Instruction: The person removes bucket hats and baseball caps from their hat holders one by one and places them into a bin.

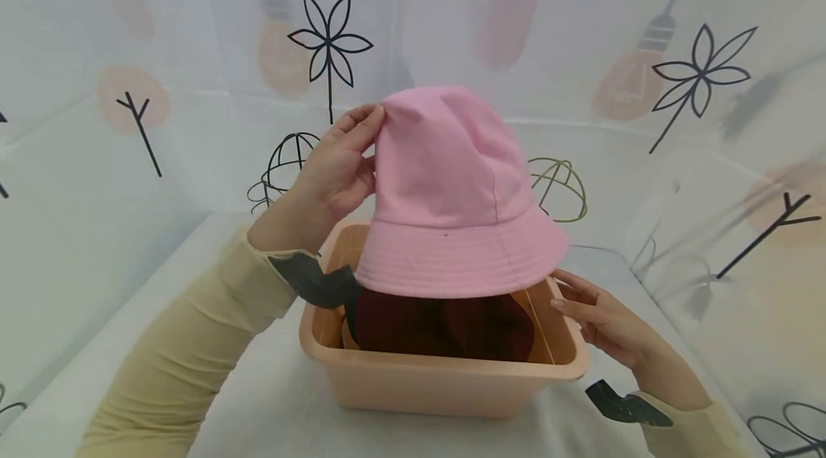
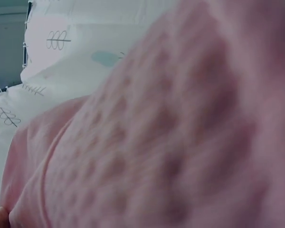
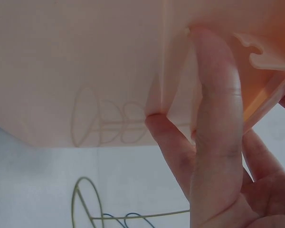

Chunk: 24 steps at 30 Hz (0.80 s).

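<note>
A pink bucket hat (image 1: 445,164) hangs over a peach plastic tub (image 1: 419,375), brim downward. My left hand (image 1: 338,171) pinches the left side of its crown between thumb and fingers. In the left wrist view, bumpy pink fabric (image 2: 133,152) fills most of the picture, blurred up close. My right hand (image 1: 600,315) touches the tub's right side near the rim, fingers mostly straight. The right wrist view shows the thumb (image 3: 218,99) and a fingertip against the outer wall. Inside the tub lies dark maroon fabric (image 1: 439,325), partly hidden by the brim.
The tub stands on a white-covered surface (image 1: 264,401). Pale printed cloth (image 1: 439,6) with flower, twig and light-bulb drawings rises behind and on both sides. A dark band (image 1: 316,282) circles the left wrist; another (image 1: 626,404) is on the right.
</note>
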Motion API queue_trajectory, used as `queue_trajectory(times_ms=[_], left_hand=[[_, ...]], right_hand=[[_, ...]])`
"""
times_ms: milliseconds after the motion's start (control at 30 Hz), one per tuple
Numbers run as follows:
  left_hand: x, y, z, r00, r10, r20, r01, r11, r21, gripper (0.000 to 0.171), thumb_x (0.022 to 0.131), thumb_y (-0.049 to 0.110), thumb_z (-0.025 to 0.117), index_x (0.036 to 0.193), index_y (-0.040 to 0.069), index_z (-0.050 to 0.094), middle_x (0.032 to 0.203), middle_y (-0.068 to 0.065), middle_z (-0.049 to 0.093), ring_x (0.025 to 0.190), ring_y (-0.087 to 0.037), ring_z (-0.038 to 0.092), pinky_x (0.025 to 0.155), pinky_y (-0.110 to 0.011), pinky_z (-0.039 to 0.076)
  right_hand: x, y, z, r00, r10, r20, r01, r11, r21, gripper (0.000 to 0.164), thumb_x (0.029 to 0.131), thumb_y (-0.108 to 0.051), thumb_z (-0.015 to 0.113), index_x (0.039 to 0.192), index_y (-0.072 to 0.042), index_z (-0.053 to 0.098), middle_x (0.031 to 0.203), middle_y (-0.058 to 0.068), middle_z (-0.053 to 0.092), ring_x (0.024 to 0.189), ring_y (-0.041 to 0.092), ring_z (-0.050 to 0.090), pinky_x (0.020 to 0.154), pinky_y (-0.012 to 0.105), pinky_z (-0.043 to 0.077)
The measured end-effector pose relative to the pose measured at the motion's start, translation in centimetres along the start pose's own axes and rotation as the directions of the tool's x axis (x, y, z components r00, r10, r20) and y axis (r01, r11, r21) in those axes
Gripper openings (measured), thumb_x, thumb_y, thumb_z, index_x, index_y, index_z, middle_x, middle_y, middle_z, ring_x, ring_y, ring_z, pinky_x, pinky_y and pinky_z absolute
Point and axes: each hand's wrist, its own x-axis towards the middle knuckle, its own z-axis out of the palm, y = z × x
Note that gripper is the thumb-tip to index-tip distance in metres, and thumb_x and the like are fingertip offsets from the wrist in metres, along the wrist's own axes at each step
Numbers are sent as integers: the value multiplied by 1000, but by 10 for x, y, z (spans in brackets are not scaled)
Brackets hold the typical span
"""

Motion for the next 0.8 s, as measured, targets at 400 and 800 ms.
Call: queue_trajectory(times_ms=[400, 800], left_hand=[[0, -38, -1, 993, -106, 47, 85, 938, 335, 6, 96, 20, 52, 102, 20, 51, 93, -1, 55, 78, -18, 53, 61, -30, 44], [9, -37, -21, 965, -222, 140, 21, 595, 803, 8, 99, 13, 42, 107, 16, 41, 104, -9, 57, 83, -20, 54, 64, -32, 48]], right_hand=[[-1, 4, -3, 995, -66, 70, 63, 997, 55, 45, 98, -8, 44, 135, -32, 41, 123, -10, 53, 108, 13, 56, 84, 37, 50], [-2, 0, -2, 992, -85, 94, 78, 994, 77, 48, 98, -6, 43, 139, -31, 41, 128, -12, 51, 108, 16, 58, 78, 32, 52]])
